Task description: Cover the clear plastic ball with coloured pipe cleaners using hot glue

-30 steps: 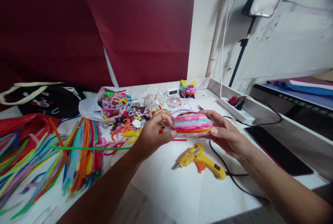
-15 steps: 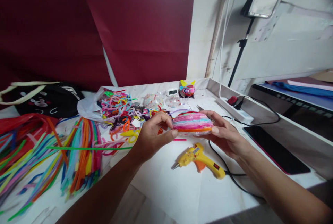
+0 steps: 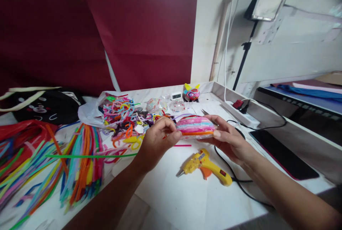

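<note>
Between my hands, above the table, is a rounded clear plastic shell (image 3: 196,126) covered in rows of pink, light blue and red pipe cleaners. An orange pipe cleaner (image 3: 199,133) runs along its lower edge. My left hand (image 3: 157,144) is closed at the shell's left end, thumb and fingertips pinching there. My right hand (image 3: 232,139) grips the right end, thumb in front and fingers behind. Below them, a yellow hot glue gun (image 3: 208,167) lies on its side with its nozzle to the left.
Bundled pipe cleaners (image 3: 82,165) spread across the left side, with a pile of scraps (image 3: 120,110) behind. Farther back are a decorated ball with yellow ears (image 3: 191,92) and a small digital clock (image 3: 176,96). A phone (image 3: 283,153) and power strip (image 3: 242,114) lie at right.
The shell and both hands have shifted slightly left in view, and the shell looks a little tilted. Both hands keep their hold; the camera view has moved slightly too.
</note>
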`<state>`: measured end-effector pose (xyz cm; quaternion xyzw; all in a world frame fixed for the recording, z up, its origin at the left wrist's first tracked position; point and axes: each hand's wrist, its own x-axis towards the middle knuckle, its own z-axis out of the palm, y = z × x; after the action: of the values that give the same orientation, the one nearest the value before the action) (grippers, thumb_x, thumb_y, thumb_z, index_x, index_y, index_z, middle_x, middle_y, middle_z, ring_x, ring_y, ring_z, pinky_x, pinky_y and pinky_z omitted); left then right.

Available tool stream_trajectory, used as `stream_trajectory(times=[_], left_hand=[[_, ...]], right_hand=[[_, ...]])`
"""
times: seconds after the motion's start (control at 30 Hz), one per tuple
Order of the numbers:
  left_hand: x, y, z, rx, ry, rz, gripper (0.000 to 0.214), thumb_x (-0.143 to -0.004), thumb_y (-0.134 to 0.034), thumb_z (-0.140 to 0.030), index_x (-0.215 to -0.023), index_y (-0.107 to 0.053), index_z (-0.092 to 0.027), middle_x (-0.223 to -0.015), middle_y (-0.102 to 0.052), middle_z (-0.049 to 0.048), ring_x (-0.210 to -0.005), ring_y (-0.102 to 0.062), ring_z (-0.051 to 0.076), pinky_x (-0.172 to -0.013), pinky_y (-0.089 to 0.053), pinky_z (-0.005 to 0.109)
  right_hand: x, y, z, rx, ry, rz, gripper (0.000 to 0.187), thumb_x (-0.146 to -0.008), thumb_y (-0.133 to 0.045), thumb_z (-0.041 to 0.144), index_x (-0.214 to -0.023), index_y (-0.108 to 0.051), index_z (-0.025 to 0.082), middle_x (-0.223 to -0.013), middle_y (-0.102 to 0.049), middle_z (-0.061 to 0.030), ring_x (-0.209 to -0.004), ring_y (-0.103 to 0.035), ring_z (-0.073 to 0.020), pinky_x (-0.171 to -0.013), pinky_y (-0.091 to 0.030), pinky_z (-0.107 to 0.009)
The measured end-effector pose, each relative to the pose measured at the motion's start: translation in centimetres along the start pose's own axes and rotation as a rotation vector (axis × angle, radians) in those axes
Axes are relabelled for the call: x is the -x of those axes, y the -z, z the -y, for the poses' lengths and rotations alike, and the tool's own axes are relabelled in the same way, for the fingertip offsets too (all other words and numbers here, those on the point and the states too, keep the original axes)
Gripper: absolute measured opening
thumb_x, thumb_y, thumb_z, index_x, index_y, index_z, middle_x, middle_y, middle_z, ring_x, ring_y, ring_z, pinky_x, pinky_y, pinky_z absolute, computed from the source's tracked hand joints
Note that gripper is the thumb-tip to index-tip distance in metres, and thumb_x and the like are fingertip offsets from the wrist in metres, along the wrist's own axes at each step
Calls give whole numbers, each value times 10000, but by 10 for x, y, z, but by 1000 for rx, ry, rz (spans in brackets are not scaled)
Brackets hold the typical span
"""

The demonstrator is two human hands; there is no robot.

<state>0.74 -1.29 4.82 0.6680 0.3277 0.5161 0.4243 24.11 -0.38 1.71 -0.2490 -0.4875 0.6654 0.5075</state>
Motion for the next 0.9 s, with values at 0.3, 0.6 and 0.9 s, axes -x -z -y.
stream_trajectory(times=[0.3, 0.6, 0.9], left_hand=[[4, -2, 1, -122, 80, -110, 307, -749, -720, -353, -726, -458, -193, -743, -412, -41, -659, -376, 95, -581, -305, 225], [3, -3, -5, -38, 114, -113, 345, -715, -749, -338, -738, -435, -195, -704, -408, -54, -639, -401, 86, -570, -337, 199], [2, -1, -3, -142, 5, -171, 443, -761, -712, -363, -1163, -592, -221, -1195, -546, 71, -1050, -556, 193, -862, -496, 285]], right_hand=[[-1, -14, -2, 22, 20, -33, 495, -710, -799, 253, -1130, -538, 252, -1083, -707, -45, -949, -698, -213, -882, -534, -386], [3, -21, -1, 96, 92, -64, 536, -679, -821, 290, -1133, -537, 258, -1172, -655, -69, -1014, -663, -237, -915, -508, -430], [2, -26, -4, 166, 162, -139, 527, -709, -813, 304, -1155, -536, 259, -1146, -637, -68, -1003, -647, -239, -949, -481, -466]])
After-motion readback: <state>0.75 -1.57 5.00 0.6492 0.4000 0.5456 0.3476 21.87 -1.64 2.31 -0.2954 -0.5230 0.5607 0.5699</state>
